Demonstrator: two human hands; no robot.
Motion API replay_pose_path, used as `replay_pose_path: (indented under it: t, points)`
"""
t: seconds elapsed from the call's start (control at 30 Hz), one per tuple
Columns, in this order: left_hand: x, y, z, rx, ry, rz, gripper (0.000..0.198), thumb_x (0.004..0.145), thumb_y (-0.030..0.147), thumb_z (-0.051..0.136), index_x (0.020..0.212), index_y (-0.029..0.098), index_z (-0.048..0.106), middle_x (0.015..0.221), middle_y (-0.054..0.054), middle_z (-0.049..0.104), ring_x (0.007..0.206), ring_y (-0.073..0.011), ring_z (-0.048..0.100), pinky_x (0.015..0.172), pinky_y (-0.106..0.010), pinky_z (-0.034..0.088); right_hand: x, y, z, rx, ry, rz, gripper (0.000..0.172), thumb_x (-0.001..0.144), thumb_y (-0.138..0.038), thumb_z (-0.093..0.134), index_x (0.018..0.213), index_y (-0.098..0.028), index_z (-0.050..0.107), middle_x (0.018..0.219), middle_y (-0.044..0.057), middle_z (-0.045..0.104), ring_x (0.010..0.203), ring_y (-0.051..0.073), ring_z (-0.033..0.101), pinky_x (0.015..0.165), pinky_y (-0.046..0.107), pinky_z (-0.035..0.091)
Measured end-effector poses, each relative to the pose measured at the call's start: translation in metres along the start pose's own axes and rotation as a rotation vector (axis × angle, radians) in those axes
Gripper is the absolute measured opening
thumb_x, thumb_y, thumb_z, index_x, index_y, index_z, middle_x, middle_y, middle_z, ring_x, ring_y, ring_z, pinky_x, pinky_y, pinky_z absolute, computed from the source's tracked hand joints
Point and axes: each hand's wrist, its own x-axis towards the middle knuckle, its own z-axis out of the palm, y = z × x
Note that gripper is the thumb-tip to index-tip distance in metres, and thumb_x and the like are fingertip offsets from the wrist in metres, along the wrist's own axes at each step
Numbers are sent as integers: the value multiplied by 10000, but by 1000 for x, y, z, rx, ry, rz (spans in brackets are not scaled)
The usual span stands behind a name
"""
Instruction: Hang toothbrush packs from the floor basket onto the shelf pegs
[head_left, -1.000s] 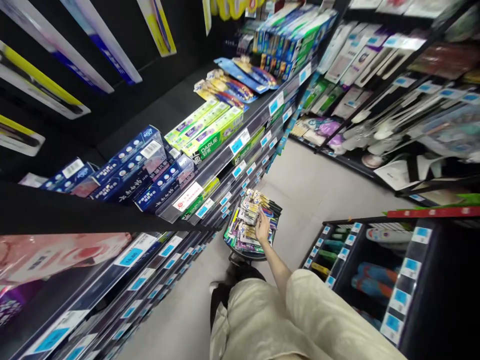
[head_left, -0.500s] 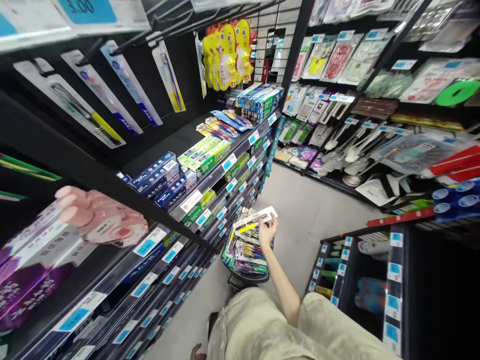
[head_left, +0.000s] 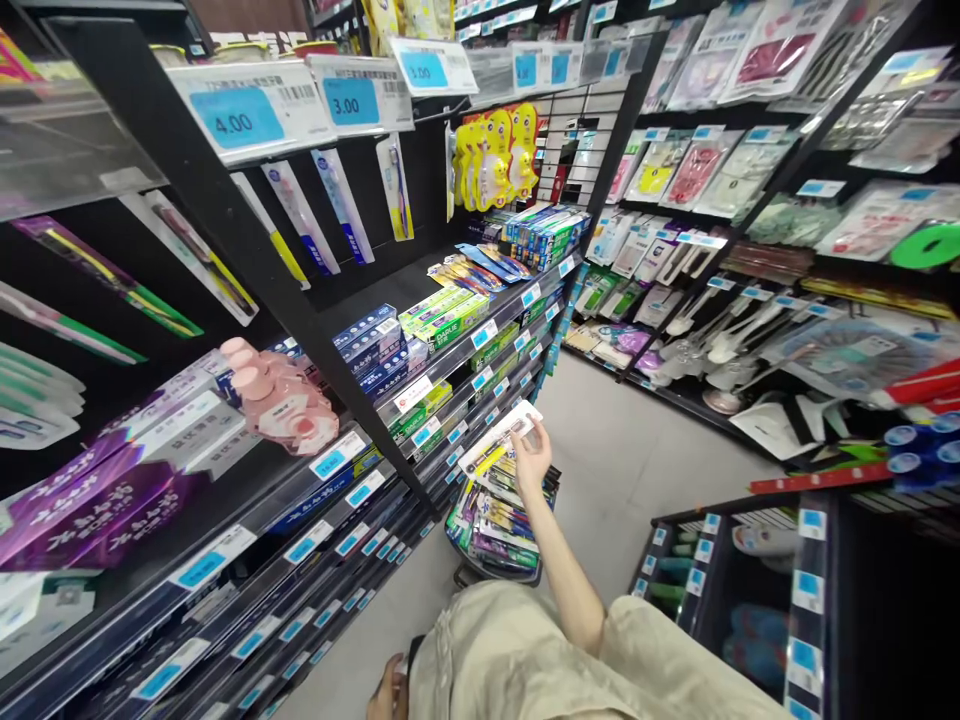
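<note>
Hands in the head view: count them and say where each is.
2. The right hand holds a toothbrush pack above the basket; the left hand shows at the bottom edge, partly cut off.

Black basket (head_left: 484,574) of toothbrush packs (head_left: 491,522) on the pale floor (head_left: 637,470), just beside shelves (head_left: 504,318) of toothpaste boxes (head_left: 442,310)

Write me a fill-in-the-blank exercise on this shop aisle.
1. The pack in the right hand holds a yellow and black ____.
2. The blue price tag at top left reads ____.
3. The hanging packs at the far end of the shelves are ____.
4. The left hand shows at the ____ edge of the picture.
Missing words: toothbrush; 4.00; yellow; bottom.
</note>
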Motion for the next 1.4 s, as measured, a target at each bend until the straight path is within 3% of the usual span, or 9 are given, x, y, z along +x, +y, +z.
replay_pose_path:
  t: [0.1, 0.17, 0.37, 0.47, 0.57, 0.9, 1.1, 1.27, 1.4]
  points:
    - [2, -2, -1, -252, 150, 47, 373, 755, 538, 450, 1015, 373, 660, 808, -31, 752, 842, -331, 783, 825, -411, 600, -9, -12, 3, 31, -22, 63, 807, 569, -385, 932, 1248, -210, 532, 1277, 146, 670, 919, 217, 731, 858, 378, 598]
    - [4, 13, -11, -345, 185, 61, 404, 772, 575, 506, 1049, 326, 663, 873, -52, 780, 911, -347, 775, 876, -435, 595, -20, -18, 7, 44, -61, 133, 775, 582, -393, 934, 1213, -230, 514, 1219, 114, 689, 884, 201, 727, 819, 364, 599]
    - [16, 107, -54, -640, 167, 132, 680, 811, 753, 588, 1161, 173, 645, 1063, -148, 762, 1041, -324, 736, 971, -435, 558, -92, -16, 22, 49, -224, 404, 719, 616, -369, 932, 1204, -276, 529, 1138, 24, 706, 906, 171, 719, 793, 304, 596]
    - [20, 145, -60, -814, 104, 220, 673, 857, 737, 589, 1177, 146, 632, 1134, -167, 738, 1031, -287, 717, 893, -385, 569, -138, -13, 24, 34, -307, 559, 704, 625, -345, 926, 1213, -279, 543, 1097, 2, 723, 875, 160, 721, 767, 285, 594]
    - [18, 164, -54, -940, 87, 290, 544, 876, 637, 663, 1127, 156, 613, 1065, -128, 734, 974, -242, 706, 863, -340, 552, -170, -14, 22, 18, -387, 688, 679, 628, -310, 915, 1208, -271, 562, 1016, -12, 745, 812, 155, 715, 726, 278, 588]
    - [-12, 143, -38, -1171, -31, 186, 639, 685, 512, 902, 1118, 155, 597, 989, -73, 700, 852, -181, 666, 748, -289, 545, -181, -12, 18, -55, -398, 804, 575, 641, -325, 910, 1095, -277, 560, 896, -52, 738, 718, 147, 671, 656, 260, 546]
    - [-20, 138, -27, -1135, -66, 236, 620, 665, 546, 919, 1046, 138, 648, 1029, -104, 726, 935, -214, 685, 846, -315, 525, -187, -25, 21, -42, -455, 816, 555, 623, -324, 913, 1039, -276, 549, 806, -73, 700, 619, 127, 616, 571, 236, 510]
    - [-12, 143, -30, -1191, -66, 264, 597, 652, 537, 932, 993, 146, 635, 933, -90, 741, 816, -195, 693, 780, -306, 528, -192, -35, 19, -37, -608, 808, 518, 635, -344, 925, 1013, -291, 574, 863, -66, 687, 642, 132, 626, 585, 248, 525]
    - [-6, 144, -30, -1162, -34, 255, 537, 657, 507, 933, 946, 152, 651, 943, -94, 741, 876, -213, 701, 796, -300, 516, -194, -33, 17, -63, -708, 749, 478, 631, -363, 934, 973, -291, 608, 891, -59, 682, 700, 139, 652, 649, 254, 549]
